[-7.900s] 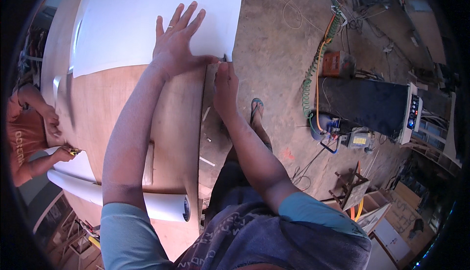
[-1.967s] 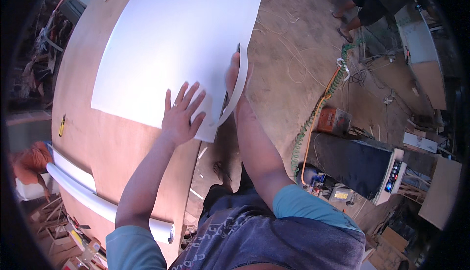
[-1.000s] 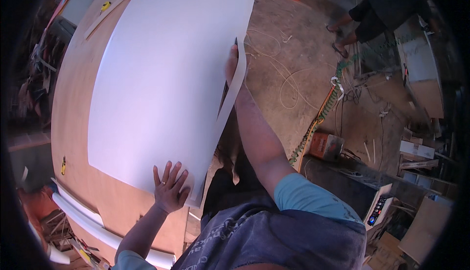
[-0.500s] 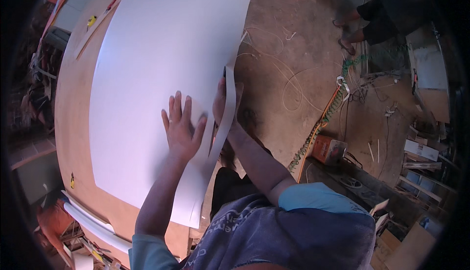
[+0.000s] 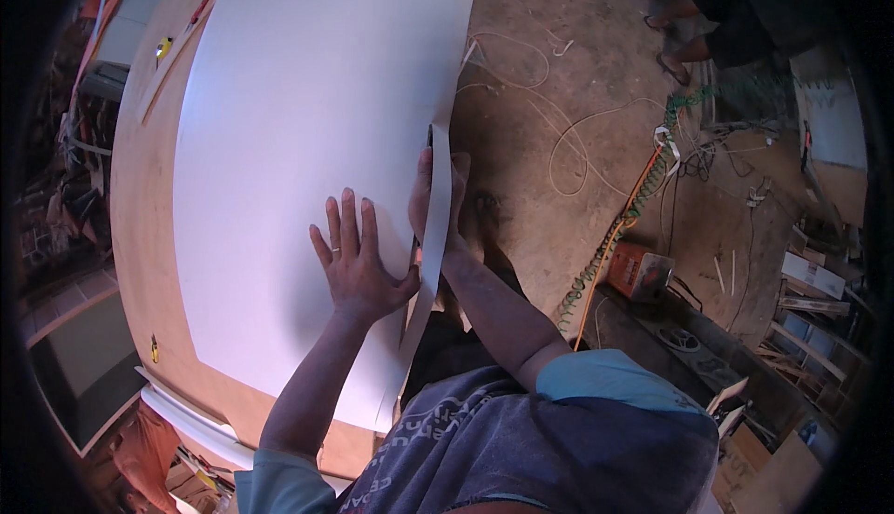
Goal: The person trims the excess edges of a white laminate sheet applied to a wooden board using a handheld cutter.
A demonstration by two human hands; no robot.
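Note:
A large smooth white sheet [image 5: 279, 95] covers much of the wooden board [image 5: 140, 207] before me. My left hand [image 5: 361, 270] lies flat on it with fingers spread, a ring on one finger and the thumb by the sheet's right edge. Along that edge a narrow white strip [image 5: 436, 235] stands up from the sheet, joined farther up and partly separated nearer me. My right hand [image 5: 422, 197] is closed at this edge, partly behind the strip. A slim dark tool [image 5: 430, 135] sticks out beyond its thumb; its kind I cannot make out.
On the board's far left lie a yellow tool [image 5: 164, 47] and a thin wooden strip [image 5: 168, 72]. A rolled white sheet [image 5: 191, 421] is at the near left. Green coiled hose [image 5: 596, 272], cables and an orange box [image 5: 640, 272] occupy the floor. Another person [image 5: 745, 25] stands far right.
My left hand has shifted slightly toward me and to the right, its thumb now beside the strip. My right hand stays closed at about the same place on the edge. The view has turned slightly.

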